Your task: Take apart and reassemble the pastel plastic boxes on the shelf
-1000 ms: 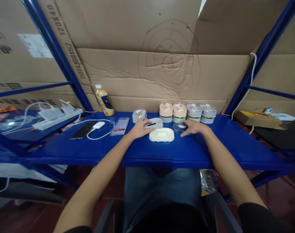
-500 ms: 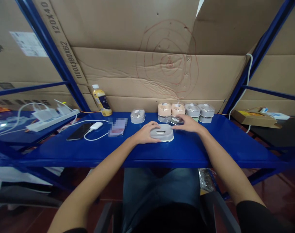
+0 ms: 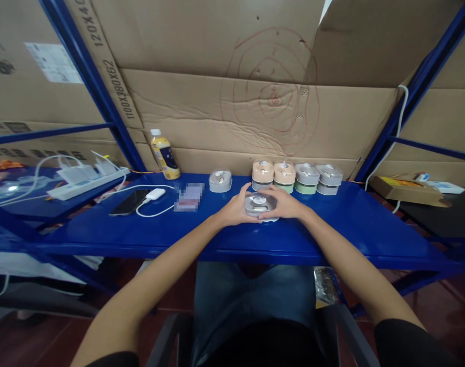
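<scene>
A small grey box (image 3: 260, 207) with a clear lid and a round label on top is near the middle of the blue table (image 3: 202, 229). My left hand (image 3: 237, 208) is closed around its left side, thumb along the front. From the right, my right hand (image 3: 286, 203) grips the same box, its fingers curled over the back. The fingertips of both hands come close together at the front. Part of the box's sides is hidden by the fingers. Whether the lid is fully seated I cannot tell.
Stacked peach boxes (image 3: 274, 171) and grey boxes (image 3: 318, 176) line the back, with a single grey box (image 3: 220, 181) to their left. Farther left are a yellow bottle (image 3: 165, 155), a phone (image 3: 130, 202), a white charger (image 3: 155, 194) and a power strip (image 3: 87, 183).
My right hand has brought the clear lid from behind the grey box onto its top. Both hands now close around the box. The view has shifted slightly.
</scene>
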The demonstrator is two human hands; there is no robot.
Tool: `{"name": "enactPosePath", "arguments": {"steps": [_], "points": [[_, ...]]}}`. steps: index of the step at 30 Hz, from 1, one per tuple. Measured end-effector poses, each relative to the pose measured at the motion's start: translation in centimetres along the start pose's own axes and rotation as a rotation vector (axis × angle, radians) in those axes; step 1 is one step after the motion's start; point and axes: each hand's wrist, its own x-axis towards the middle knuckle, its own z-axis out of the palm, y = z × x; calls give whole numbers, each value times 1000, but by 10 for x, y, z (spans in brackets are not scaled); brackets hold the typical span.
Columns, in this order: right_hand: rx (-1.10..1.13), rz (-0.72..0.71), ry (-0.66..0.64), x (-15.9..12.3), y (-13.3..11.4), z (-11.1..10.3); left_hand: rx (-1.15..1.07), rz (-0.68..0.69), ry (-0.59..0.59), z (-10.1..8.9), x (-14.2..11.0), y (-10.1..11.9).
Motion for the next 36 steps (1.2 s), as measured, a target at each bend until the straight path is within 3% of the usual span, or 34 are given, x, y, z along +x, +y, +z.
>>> {"name": "enactPosePath", "arguments": {"steps": [12, 19, 23, 29, 32, 36], "points": [[-81, 94, -73, 4, -5, 5, 36, 18, -3, 0, 0, -4], [-38, 149, 33, 0, 15, 4, 163, 125, -110, -34, -4, -3], [-83, 178, 100, -1, 13, 5, 364, 47, -73, -45, -14, 5], [-162, 230, 133, 1, 1, 8, 742, -74, 55, -36, -28, 21], [-155, 254, 164, 1, 3, 6, 806, -123, 76, -34, -17, 16], [-166, 265, 199, -1, 10, 4, 863, -183, 68, -34, 19, 3]]}}
